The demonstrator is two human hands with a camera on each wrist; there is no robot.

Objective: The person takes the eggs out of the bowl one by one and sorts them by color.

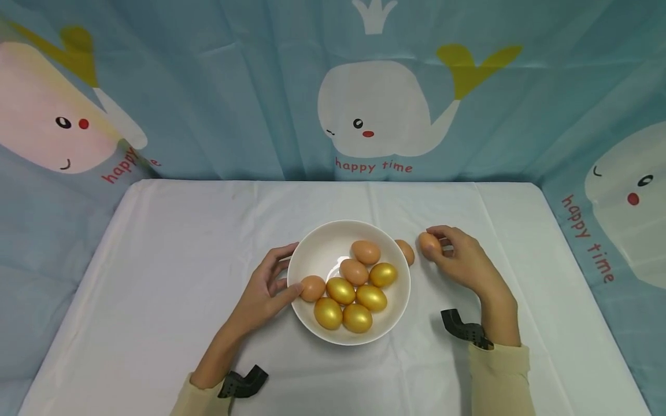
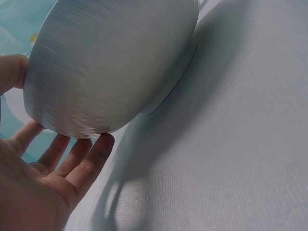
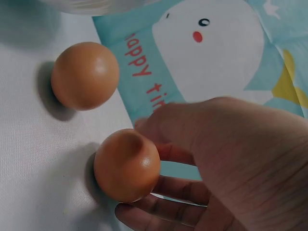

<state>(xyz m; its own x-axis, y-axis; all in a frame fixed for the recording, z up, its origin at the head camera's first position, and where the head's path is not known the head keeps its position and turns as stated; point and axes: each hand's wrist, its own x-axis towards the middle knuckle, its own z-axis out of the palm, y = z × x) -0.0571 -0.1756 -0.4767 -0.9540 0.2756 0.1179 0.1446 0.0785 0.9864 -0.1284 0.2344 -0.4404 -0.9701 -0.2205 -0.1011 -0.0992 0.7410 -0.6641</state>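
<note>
On white-draped table (image 1: 208, 231), I counted five shiny gold eggs (image 1: 372, 298), three smooth brown eggs (image 1: 366, 252) inside round white bowl (image 1: 318, 257). Outside, two brown: loose egg (image 1: 406, 252) beside bowl, gripped egg (image 1: 429, 245) in right hand's (image 1: 464, 257) fingers. Left hand (image 1: 264, 293) pinched bowl rim.

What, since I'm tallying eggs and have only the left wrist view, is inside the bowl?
Observer: The bowl holds five gold eggs and three brown eggs.
Operator: My picture doesn't show the right hand; what is it doing?
Observer: The right hand grips another brown egg, to the right of the bowl.
Operator: Is there any egg neither in the bowl nor in a hand?
Observer: Yes, one loose brown egg rests on the white cloth, between the bowl and the right hand.
</note>
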